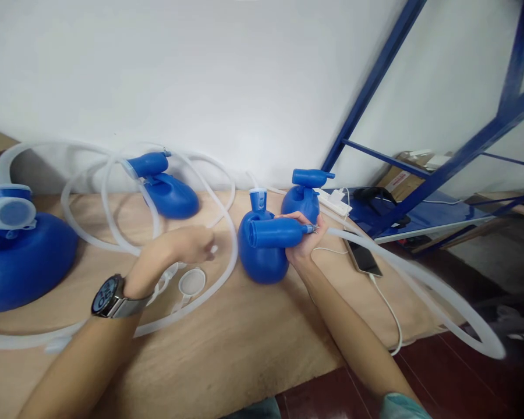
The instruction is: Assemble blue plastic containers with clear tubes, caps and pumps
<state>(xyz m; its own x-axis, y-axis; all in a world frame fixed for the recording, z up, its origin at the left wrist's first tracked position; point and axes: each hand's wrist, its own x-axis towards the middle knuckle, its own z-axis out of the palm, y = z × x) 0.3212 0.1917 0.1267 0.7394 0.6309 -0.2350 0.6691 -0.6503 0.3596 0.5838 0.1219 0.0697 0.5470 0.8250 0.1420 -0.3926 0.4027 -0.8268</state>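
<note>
My right hand (pixel 303 235) is closed around the spout of a blue plastic container (pixel 262 247) that stands on the wooden table (pixel 244 343). A translucent white tube (pixel 419 279) runs from the spout's tip off to the right over the table edge. My left hand (pixel 192 244), with a watch (pixel 109 297) on its wrist, is curled over the white tubing (pixel 227 256) left of that container; what its fingers pinch is blurred. A round white cap (pixel 192 282) lies just below the left hand.
More blue containers stand at the far left (pixel 21 250), back centre (pixel 166 189) and behind the held one (pixel 303 195). Tubing loops over the table. A phone (pixel 363 256) with a white cable and a power strip (pixel 335 202) lie right. A blue metal frame (pixel 419 192) stands right.
</note>
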